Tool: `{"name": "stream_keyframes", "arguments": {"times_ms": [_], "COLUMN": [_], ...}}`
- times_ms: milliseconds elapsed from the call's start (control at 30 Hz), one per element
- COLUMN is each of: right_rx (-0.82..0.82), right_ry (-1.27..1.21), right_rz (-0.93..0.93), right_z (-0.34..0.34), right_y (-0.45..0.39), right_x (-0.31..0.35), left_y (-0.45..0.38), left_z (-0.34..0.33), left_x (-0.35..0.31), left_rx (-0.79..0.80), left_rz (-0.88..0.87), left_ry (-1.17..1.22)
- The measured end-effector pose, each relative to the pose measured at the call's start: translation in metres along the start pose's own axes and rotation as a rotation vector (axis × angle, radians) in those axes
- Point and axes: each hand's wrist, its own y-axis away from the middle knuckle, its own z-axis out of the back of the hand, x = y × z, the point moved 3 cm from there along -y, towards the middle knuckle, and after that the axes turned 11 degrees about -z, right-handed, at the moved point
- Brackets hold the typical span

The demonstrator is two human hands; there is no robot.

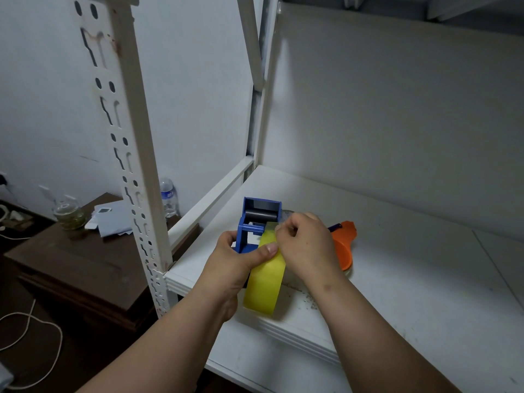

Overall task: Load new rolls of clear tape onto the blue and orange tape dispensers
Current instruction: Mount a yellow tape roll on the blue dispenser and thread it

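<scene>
Low and just left of centre in the frame, both hands meet over the front edge of a white shelf (pixel 411 265). The left hand (pixel 238 262) is closed around the blue tape dispenser (pixel 256 222), fingers wrapped behind its frame and the thumb pressed flat across the top of the tape roll (pixel 265 282). The roll looks yellowish, stands on edge, and sits between the two hands, its lower half hanging below the left palm and reaching to the shelf's front lip. The right hand (pixel 307 245) is just right of the roll, fingers curled together and pinched at the roll's upper edge, close to the dispenser's dark roller; whether it grips a loose tape end cannot be told. The dispenser's blue head rises above both hands, toward the middle of the frame. The orange tape dispenser (pixel 344 245) lies on the shelf directly behind the right hand, partly hidden by it, touching neither hand as far as can be seen. At the left, beyond a perforated white upright (pixel 127 154), a dark wooden cabinet (pixel 71 268) carries a glass jar (pixel 69 214), papers and a water bottle (pixel 168 197).
</scene>
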Motion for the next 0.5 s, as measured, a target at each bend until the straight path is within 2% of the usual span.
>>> {"name": "stream_keyframes", "arguments": {"times_ms": [333, 500], "right_rx": [-0.138, -0.109], "right_ry": [0.012, -0.020], "right_rz": [0.177, 0.137], "right_z": [0.003, 0.005], "right_y": [0.011, 0.009], "right_x": [0.004, 0.004], "left_y": [0.000, 0.001], "left_z": [-0.002, -0.001], "left_x": [-0.001, -0.004], "left_rx": [0.101, 0.142], "left_rz": [-0.046, -0.066], "left_ry": [-0.093, -0.164]}}
